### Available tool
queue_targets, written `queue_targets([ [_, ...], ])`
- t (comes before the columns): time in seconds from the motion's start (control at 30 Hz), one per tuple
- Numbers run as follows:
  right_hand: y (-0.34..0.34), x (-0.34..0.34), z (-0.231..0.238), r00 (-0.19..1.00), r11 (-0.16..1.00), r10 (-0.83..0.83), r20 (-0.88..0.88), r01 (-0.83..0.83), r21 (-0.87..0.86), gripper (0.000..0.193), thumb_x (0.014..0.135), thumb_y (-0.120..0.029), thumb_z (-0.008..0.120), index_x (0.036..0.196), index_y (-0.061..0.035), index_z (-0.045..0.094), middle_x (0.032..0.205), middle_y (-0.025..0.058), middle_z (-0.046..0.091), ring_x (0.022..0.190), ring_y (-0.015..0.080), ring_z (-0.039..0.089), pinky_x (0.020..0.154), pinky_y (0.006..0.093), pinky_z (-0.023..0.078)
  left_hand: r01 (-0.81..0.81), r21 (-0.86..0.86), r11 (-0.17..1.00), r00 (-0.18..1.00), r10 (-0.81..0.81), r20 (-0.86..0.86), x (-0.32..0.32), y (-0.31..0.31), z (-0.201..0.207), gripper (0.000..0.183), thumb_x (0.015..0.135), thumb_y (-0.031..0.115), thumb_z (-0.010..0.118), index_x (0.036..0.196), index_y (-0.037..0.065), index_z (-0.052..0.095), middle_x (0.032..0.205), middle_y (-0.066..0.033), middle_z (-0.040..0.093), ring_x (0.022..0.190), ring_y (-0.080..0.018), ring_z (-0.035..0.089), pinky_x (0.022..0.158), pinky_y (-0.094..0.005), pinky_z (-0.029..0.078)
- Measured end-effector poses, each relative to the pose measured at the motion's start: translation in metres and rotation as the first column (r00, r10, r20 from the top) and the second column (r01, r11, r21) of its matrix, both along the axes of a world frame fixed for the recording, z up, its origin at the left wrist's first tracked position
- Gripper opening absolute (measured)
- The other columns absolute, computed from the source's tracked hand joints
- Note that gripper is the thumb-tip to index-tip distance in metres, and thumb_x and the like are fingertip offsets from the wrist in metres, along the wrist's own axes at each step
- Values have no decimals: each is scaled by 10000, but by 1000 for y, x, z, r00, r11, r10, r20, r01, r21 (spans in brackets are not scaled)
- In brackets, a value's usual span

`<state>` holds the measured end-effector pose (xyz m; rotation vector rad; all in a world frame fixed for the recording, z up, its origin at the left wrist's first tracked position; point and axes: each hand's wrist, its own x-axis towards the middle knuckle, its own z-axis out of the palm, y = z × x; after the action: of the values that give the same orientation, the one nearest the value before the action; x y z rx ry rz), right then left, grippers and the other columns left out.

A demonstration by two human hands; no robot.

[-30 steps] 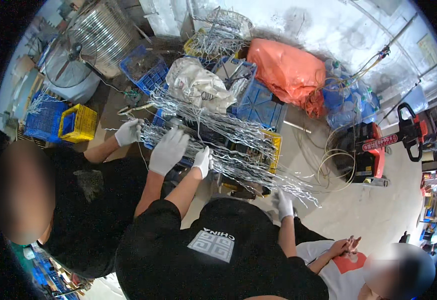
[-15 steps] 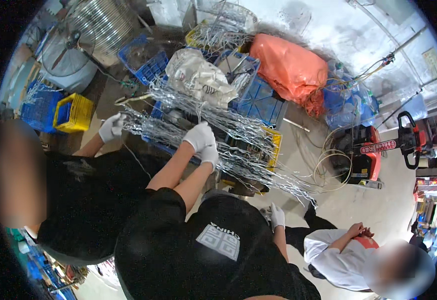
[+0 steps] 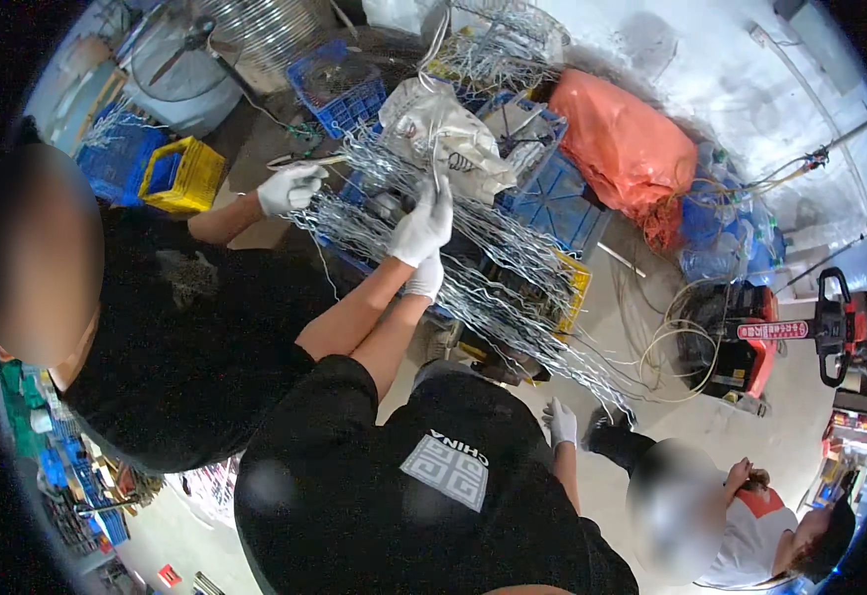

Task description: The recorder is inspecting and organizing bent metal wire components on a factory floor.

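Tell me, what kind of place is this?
Probably a workshop or small factory. Gloved hands sort a big bundle of bent wires among blue plastic crates, a coil of wire, and a red pallet truck.

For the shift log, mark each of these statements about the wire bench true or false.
1. Both hands wear white gloves. True: left hand, right hand.
2. The left hand is on the bundle of wavy wires. True; how firm the right hand's grip is cannot be told.
3. The sack beyond the wires is green. False: the sack is orange.
4. The yellow crate sits at the far right. False: the yellow crate is at the left.
5. A co-worker's gloved hand touches the bundle's left end. True.
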<state>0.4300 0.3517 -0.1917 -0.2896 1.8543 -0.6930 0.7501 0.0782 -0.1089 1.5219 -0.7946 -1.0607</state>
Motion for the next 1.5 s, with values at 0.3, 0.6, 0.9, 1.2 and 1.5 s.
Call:
queue_targets([
  [0.3,-141,30,122,922,841,239,-305,-354,-410,407,900,-314,477,977,65,602,864,126,634,756,206,571,706,284,449,126,-2,992,811,-104,-576,-71,24,57,230,946,274,444,780,125,501,618,27,455,527,-82,396,438,-237,319],
  [0.6,-256,82,250,809,491,214,-547,-573,-656,328,797,-225,620,1028,7,615,868,116,653,716,225,595,678,287,472,581,-37,813,687,-514,-514,-118,41,97,289,943,321,450,770,97,508,577,16,455,445,-72,379,416,-197,303],
  [0.9,-256,54,242,830,517,404,-384,-553,-653,222,775,-185,624,885,7,640,710,73,628,588,199,529,593,285,442,760,-115,640,529,-712,-462,-123,38,125,329,949,313,424,798,45,541,537,-22,492,459,-123,468,433,-241,354],
  [1.2,-255,35,235,768,532,383,-514,-638,-557,212,784,-171,611,877,17,640,686,61,613,558,157,524,567,277,435,887,8,461,429,-819,-381,-128,19,120,312,939,292,450,833,28,578,565,-41,531,467,-139,470,457,-251,376],
  [1.5,-244,17,213,946,660,144,-291,-311,-684,230,786,-190,606,879,19,634,718,84,631,589,175,547,570,287,441,723,270,636,544,-283,-790,-118,-12,86,269,900,292,513,823,41,572,598,-40,540,482,-122,467,466,-252,385],
])
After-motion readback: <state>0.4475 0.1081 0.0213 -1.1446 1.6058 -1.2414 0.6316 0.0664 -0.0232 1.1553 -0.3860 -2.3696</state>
